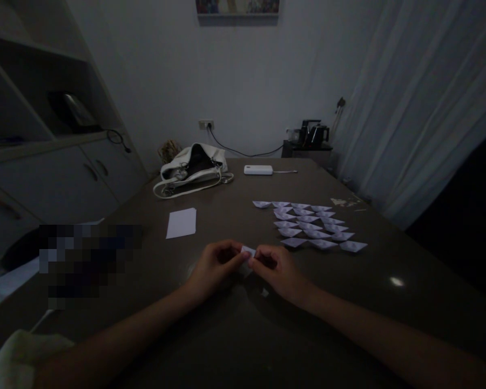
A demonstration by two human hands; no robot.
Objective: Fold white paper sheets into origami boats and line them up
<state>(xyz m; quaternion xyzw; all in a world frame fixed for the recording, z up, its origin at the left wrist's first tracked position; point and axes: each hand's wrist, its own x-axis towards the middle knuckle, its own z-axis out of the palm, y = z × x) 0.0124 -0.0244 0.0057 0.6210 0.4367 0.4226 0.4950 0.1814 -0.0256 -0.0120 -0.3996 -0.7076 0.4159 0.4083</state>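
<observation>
Both hands meet near the middle of the table, pinching one small piece of folded white paper (248,250) between thumbs and fingers. My left hand (217,265) grips its left side, and my right hand (278,270) its right side; the fingers hide much of it. Just below my right hand lies a tiny white scrap (264,292). To the right and beyond, several folded paper boats (316,234) stand in rows. A stack of white paper sheets (181,223) rests beyond my left hand.
A white handbag (194,167) sits at the back left, and a white power bank (258,170) with a short cable lies at the far end. Torn paper bits (338,202) are scattered near the right edge. A kettle (318,134) stands beyond the table.
</observation>
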